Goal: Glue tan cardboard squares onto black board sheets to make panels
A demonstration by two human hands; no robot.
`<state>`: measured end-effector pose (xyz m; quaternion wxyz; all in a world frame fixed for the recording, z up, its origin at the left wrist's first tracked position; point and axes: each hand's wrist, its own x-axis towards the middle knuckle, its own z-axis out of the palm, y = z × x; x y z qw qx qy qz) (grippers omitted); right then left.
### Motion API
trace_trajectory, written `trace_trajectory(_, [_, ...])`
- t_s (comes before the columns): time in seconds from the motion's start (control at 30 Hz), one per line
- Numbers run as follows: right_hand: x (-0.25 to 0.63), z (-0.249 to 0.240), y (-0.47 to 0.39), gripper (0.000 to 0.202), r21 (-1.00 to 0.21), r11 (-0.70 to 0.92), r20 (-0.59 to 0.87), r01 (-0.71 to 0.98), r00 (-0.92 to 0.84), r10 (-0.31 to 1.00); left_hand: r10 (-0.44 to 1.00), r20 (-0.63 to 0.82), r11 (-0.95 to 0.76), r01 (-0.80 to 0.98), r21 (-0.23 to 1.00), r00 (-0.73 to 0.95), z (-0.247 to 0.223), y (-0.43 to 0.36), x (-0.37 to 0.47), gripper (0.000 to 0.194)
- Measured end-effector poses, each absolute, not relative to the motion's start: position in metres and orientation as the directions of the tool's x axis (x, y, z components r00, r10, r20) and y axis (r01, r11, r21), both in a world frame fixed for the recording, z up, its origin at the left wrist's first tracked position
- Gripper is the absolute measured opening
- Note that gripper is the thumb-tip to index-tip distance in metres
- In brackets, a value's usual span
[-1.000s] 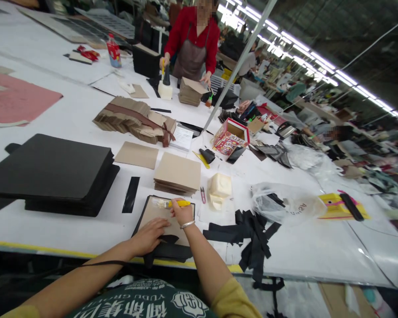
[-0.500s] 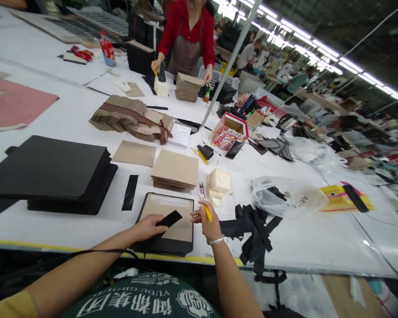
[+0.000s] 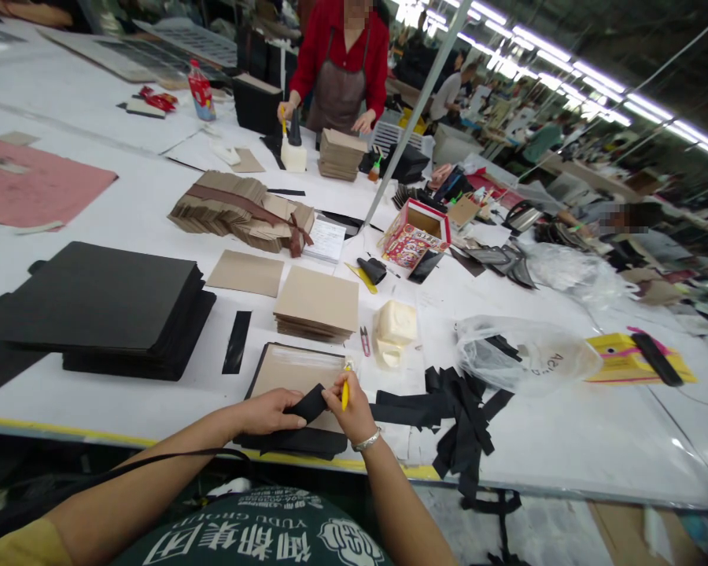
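My left hand (image 3: 271, 412) is closed on a black strip (image 3: 310, 403) above a beige board (image 3: 274, 371) that lies on black sheets (image 3: 312, 442). The fingers of my right hand (image 3: 354, 413) close round a yellow-handled brush (image 3: 345, 395) and also pinch the strip's far end. The brush's whitish tip points away from me. Just beyond the board is a stack of beige boards (image 3: 317, 303). To its right are small thread snips (image 3: 364, 341) and a cream plastic container (image 3: 396, 322).
A tall pile of black panels (image 3: 106, 299) stands at left, near a single black strip (image 3: 237, 343). Tangled black strips (image 3: 463, 417) hang over the table edge at right, beside a plastic bag (image 3: 519, 350). Across the table, a person in red (image 3: 342, 71) works behind a pole (image 3: 416, 114).
My right hand has moved left and taken hold of the strip's free end, keeping the brush. The snips now show fully. Across the table, the person's hand has moved onto the board stack.
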<state>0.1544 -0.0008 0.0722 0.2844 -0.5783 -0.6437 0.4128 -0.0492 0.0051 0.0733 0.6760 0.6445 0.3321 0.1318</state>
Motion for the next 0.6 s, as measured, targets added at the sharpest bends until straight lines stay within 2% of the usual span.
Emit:
trace_trajectory(0.13, [0.168,0.065,0.005,0.016,-0.844,-0.017,-0.009,0.536,0.017,1.0,0.549,-0.513,0.443,0.291,0.848,0.66,0.058,0.009,-0.068,0.03])
trace_trajectory(0.27, [0.179,0.049,0.017,0.019,-0.781,-0.064,0.054,0.621,0.169,0.984,0.627,-0.63,0.61,0.214,0.763,0.458,0.046,0.018,-0.092,0.034])
trace_trajectory(0.43, [0.178,0.026,0.026,0.025,-0.734,-0.085,0.092,0.674,0.222,0.971,0.755,-0.646,0.633,0.131,0.763,0.113,0.035,0.036,-0.098,0.036])
trace_trajectory(0.5, [0.176,0.018,0.029,0.025,-0.702,-0.082,0.103,0.707,0.215,0.971,0.797,-0.603,0.593,0.178,0.785,0.007,0.028,0.045,-0.095,0.037])
trace_trajectory(0.6, [0.174,0.009,0.034,0.025,-0.654,-0.06,0.12,0.754,0.182,0.976,0.863,-0.495,0.496,0.354,0.793,-0.102,0.017,0.056,-0.092,0.036])
